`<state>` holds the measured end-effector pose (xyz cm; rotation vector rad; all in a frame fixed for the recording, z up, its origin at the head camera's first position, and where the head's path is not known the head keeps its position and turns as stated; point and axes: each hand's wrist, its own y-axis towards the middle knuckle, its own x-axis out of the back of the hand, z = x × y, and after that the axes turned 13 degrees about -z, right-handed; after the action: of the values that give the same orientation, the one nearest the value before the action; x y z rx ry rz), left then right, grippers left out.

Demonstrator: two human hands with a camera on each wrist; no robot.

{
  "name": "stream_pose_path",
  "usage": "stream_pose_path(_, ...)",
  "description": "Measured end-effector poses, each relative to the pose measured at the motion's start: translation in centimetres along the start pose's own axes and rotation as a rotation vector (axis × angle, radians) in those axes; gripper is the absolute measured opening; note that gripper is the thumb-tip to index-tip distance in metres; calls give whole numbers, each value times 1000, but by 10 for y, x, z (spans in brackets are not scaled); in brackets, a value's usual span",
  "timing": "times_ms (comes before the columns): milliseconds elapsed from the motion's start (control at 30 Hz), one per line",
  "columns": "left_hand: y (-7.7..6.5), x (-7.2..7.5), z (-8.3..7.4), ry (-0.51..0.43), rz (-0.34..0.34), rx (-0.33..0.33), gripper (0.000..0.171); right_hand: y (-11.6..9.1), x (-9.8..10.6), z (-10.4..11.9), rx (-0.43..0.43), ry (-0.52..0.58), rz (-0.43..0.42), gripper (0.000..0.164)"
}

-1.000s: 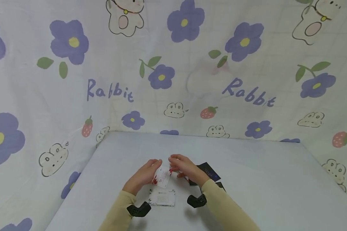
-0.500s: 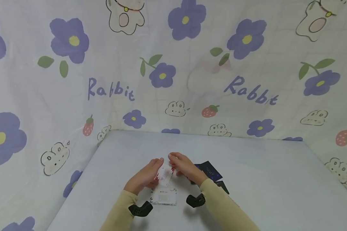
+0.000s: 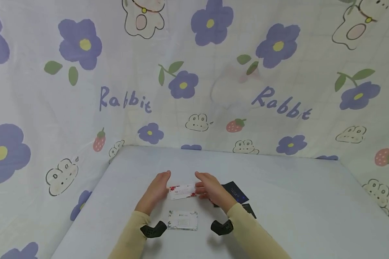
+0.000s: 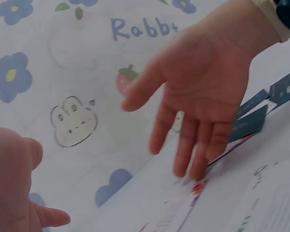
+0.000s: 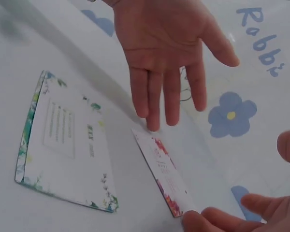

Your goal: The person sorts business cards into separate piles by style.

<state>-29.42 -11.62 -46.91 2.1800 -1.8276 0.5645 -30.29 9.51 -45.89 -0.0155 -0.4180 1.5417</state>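
A white card with red flower corners [image 3: 182,192] lies crosswise on the white table between two hands. On its left, the left hand [image 3: 156,190] has its fingers extended and thumb raised; in the right wrist view its fingertips hang by the card's far end. At the other end is the right hand [image 3: 213,189], fingers spread and fairly straight, palm toward the card. Whether either hand's fingertips touch the card, I cannot tell. Nearer the person lies a small stack of white cards with green leaf borders [image 3: 183,220], seen closer in the right wrist view [image 5: 70,142].
Dark blue and black cards [image 3: 235,191] lie overlapping beside and partly behind the right hand and forearm. A patterned cloth [image 3: 201,108] with flowers and rabbits rises behind the table [image 3: 295,201]. Black devices sit on both wrists.
The red-flowered card was tilted at the left hand; now it lies straight across on the table. The left hand has moved left and away from it, widening the gap between the hands.
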Motion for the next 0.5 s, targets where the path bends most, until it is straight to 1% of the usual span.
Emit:
stream_pose_path(67,2,5,2,-44,12,55,61,1,2,0,-26,30,-8,69)
stream_pose_path(100,2,8,3,-89,17,111,67,2,2,0,-39,49,-11,70)
stream_pose_path(133,2,10,5,-111,34,145,69,3,3,0,-51,67,-12,70)
stream_pose_path(200,3,12,7,-116,62,181,73,6,4,-2,-78,97,-4,71)
stream_pose_path(300,3,14,10,-109,83,205,77,8,4,-4,-114,142,20,73)
stream_pose_path(500,2,16,15,-138,87,199,82,10,1,-5,-143,153,43,72)
